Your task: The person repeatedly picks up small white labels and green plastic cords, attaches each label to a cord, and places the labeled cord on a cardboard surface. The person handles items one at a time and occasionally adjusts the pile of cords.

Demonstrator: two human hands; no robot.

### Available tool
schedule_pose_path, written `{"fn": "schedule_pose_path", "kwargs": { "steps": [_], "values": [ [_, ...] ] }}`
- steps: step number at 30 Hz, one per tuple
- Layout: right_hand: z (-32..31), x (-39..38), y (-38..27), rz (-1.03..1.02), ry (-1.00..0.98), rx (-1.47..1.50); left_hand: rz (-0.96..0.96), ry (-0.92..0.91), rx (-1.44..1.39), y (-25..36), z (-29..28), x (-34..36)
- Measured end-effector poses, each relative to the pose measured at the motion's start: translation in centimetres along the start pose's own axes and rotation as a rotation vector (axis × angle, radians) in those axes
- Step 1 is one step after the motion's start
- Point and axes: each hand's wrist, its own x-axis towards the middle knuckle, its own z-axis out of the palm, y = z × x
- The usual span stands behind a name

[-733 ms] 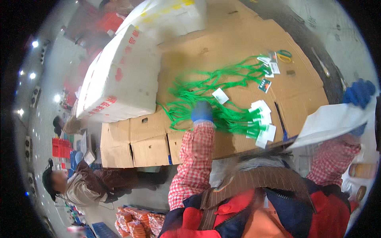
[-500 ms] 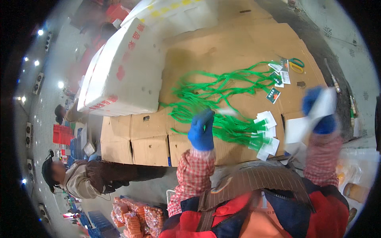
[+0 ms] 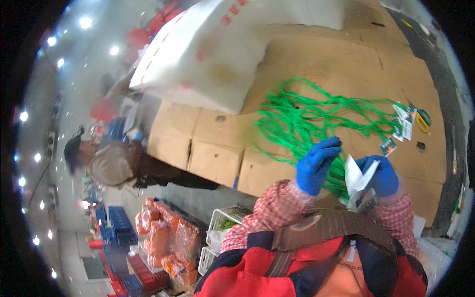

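My left hand, in a blue glove, is raised over the near part of the green mesh net bags. Its fingers are curled together; whether anything is between them is hidden. To its right, my blue-gloved right hand is closed on white paper tags, which stand up folded toward my left hand. The nets lie in a loose, stretched-out bundle across the cardboard. White labels and a small dark printed card lie at their right end.
Scissors with a yellow and teal handle lie by the labels. A large white foam box stands on the cardboard-topped table at the left. Beyond are a person, bagged orange goods and a white crate.
My right hand has come left and down with the white paper, close to my left hand. The view has turned, so the table and box appear shifted right and upward.
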Motion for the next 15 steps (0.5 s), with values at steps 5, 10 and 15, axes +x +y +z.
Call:
{"fn": "schedule_pose_path", "kwargs": {
  "steps": [5, 10, 15],
  "values": [
    [0.4, -0.4, 1.6, -0.169, -0.113, 0.266, -0.066, 0.137, -0.122, -0.5, 0.4, -0.8],
    [1.1, -1.5, 1.7, -0.154, -0.250, -0.234, -0.187, 0.203, -0.593, -0.4, 0.7, -1.6],
    [3.9, -2.7, 1.8, -0.106, -0.219, 0.065, -0.162, 0.172, -0.666, 1.0, 1.0, -2.3]
  ]
}}
